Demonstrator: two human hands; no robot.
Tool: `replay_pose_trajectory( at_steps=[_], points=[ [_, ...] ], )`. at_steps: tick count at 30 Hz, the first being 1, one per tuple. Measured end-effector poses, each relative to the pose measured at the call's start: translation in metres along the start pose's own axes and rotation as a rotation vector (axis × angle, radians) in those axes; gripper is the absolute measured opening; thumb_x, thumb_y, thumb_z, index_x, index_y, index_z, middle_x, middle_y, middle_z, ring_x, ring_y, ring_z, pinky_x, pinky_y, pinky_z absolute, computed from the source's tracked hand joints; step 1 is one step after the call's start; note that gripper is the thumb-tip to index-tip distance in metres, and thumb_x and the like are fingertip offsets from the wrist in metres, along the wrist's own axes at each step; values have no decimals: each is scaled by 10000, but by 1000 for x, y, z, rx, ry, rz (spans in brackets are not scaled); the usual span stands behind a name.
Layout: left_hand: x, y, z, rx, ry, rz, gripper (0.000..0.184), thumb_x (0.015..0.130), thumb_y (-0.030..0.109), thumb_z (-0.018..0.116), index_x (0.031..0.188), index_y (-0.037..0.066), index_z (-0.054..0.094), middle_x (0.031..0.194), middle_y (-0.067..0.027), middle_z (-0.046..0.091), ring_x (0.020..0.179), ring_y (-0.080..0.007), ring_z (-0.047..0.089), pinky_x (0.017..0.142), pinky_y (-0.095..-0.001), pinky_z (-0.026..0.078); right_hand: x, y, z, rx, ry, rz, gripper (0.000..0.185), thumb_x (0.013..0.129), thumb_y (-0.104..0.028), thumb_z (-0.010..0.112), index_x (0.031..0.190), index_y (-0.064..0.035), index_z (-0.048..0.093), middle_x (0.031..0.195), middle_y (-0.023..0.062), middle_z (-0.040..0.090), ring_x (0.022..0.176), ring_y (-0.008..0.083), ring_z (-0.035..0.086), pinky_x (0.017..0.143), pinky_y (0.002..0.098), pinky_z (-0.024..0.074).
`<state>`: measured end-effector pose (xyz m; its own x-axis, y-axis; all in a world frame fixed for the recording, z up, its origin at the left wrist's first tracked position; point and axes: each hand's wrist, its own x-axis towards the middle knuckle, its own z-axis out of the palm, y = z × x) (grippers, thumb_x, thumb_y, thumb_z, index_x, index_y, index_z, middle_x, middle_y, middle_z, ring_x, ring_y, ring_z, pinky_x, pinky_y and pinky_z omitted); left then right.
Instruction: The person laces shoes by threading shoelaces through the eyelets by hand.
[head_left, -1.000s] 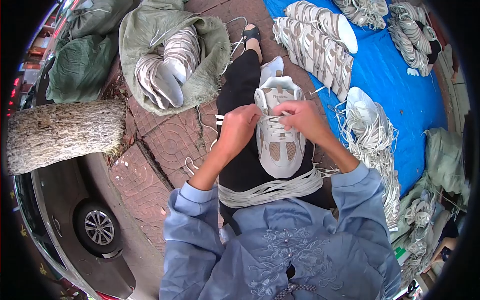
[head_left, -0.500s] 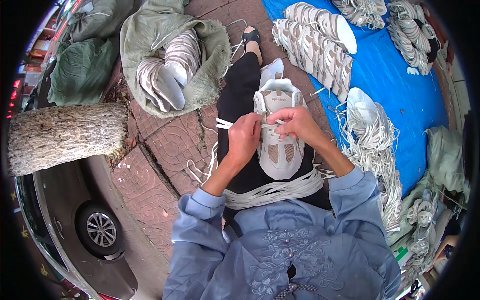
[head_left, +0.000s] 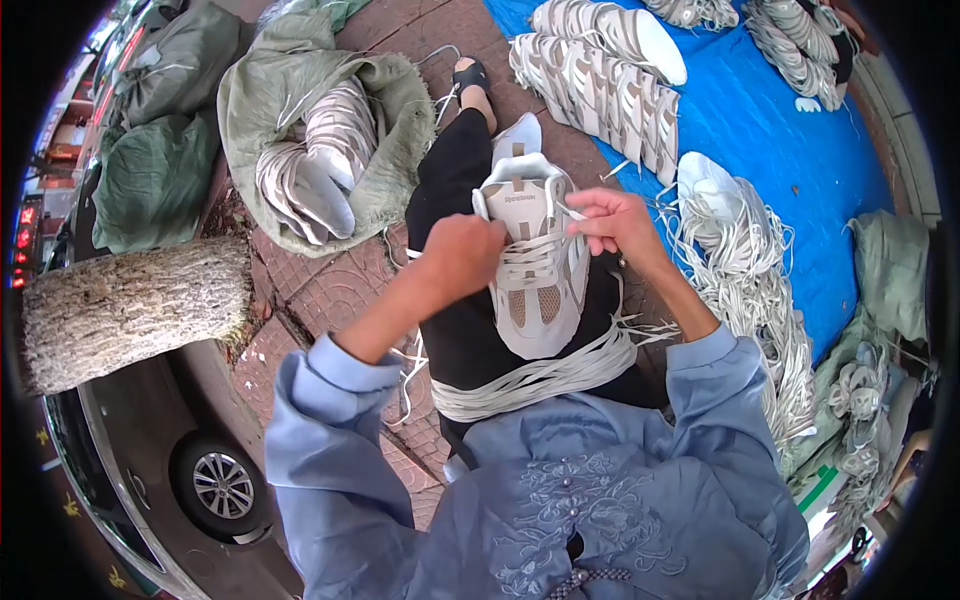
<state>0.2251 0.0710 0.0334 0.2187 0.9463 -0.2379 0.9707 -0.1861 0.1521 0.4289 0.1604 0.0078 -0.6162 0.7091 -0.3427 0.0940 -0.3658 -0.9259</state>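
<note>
A white and beige shoe upper (head_left: 540, 318) lies across black-trousered legs, toe toward me, with white shoelace (head_left: 530, 250) crossing its front in several rows. My left hand (head_left: 465, 255) is closed at the upper's left eyelet edge; its fingertips are partly hidden, and a white lace end shows near the wrist. At the right eyelet edge, my right hand (head_left: 615, 222) pinches a piece of lace between thumb and fingers. A thick bundle of white laces (head_left: 540, 385) lies across my lap, below the toe.
Stacked shoe uppers (head_left: 600, 105) and a heap of loose laces (head_left: 740, 270) lie on a blue sheet (head_left: 830, 210) at right. An open green sack (head_left: 240, 110) holds more uppers. A tree trunk (head_left: 140, 310) and parked car (head_left: 140, 430) are at left.
My hands have moved from close together over the lacing to opposite sides of the upper. The left elbow has swung outward, and the view has shifted slightly.
</note>
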Motion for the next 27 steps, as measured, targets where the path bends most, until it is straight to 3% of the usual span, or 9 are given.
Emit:
replay_pose_trajectory(
  at_steps=[2, 4, 5, 8, 9, 14, 16, 19, 27],
  points=[
    [12, -17, -1, -161, 6, 73, 135, 705, 137, 543, 668, 8, 559, 629, -139, 601, 537, -277, 601, 509, -378, 486, -1, 12, -7, -184, -87, 73, 218, 722, -69, 600, 927, 3, 613, 668, 40, 615, 451, 42, 461, 395, 162, 315],
    [19, -18, -19, -819, -400, -239, 155, 680, 156, 582, 730, 11, 602, 642, -163, 597, 559, -306, 596, 537, -378, 491, -4, 21, -7, -234, -89, 99, 182, 712, -77, 607, 880, -11, 635, 652, 33, 608, 460, 38, 461, 400, 170, 325],
    [21, -21, -12, -887, -398, -324, 198, 656, 174, 614, 769, 11, 616, 654, -181, 592, 555, -323, 586, 542, -375, 495, -5, 25, -5, -268, -61, 35, 160, 708, -82, 611, 850, -17, 644, 640, 27, 602, 459, 37, 455, 404, 175, 328],
    [19, -12, 1, -572, -156, -191, 152, 672, 144, 594, 717, -1, 592, 637, -169, 594, 570, -308, 594, 553, -376, 493, -4, 28, -1, -378, 11, -198, 123, 698, -98, 613, 787, -25, 655, 635, 29, 598, 499, 60, 478, 460, 204, 371],
    [16, -3, 8, -177, -9, -112, 104, 670, 114, 584, 665, 11, 567, 636, -147, 579, 611, -295, 583, 573, -385, 471, -1, 31, -3, -411, 34, -272, 128, 698, -102, 611, 790, -22, 648, 638, 39, 595, 534, 70, 500, 496, 214, 391],
    [10, 11, -4, -32, 295, 194, 55, 667, 95, 580, 661, 52, 545, 644, -120, 508, 653, -300, 516, 603, -371, 417, -2, 29, -2, -497, 52, -331, 125, 697, -104, 606, 778, -11, 629, 663, 63, 593, 623, 95, 545, 584, 236, 428],
    [11, 16, -4, -218, 415, 211, 80, 668, 74, 597, 702, 52, 529, 675, -96, 530, 683, -284, 522, 634, -348, 423, -1, 33, -5, -471, 97, -310, 132, 702, -112, 604, 779, -7, 620, 666, 69, 589, 614, 92, 543, 580, 236, 426],
    [14, 33, -1, -404, 354, 66, 57, 721, 68, 559, 754, 44, 520, 677, -121, 550, 676, -297, 537, 616, -384, 429, 1, 37, -3, -514, 135, -470, 70, 682, -119, 593, 713, -57, 603, 642, 85, 585, 560, 213, 578, 515, 303, 441],
    [36, 42, 0, -361, 120, -204, 129, 743, 108, 501, 761, 50, 614, 696, -144, 603, 683, -306, 589, 622, -397, 465, 11, 47, 1, -950, 164, -852, 71, 656, -100, 591, 660, -49, 541, 633, 42, 548, 557, 219, 557, 487, 314, 432]
  ],
)
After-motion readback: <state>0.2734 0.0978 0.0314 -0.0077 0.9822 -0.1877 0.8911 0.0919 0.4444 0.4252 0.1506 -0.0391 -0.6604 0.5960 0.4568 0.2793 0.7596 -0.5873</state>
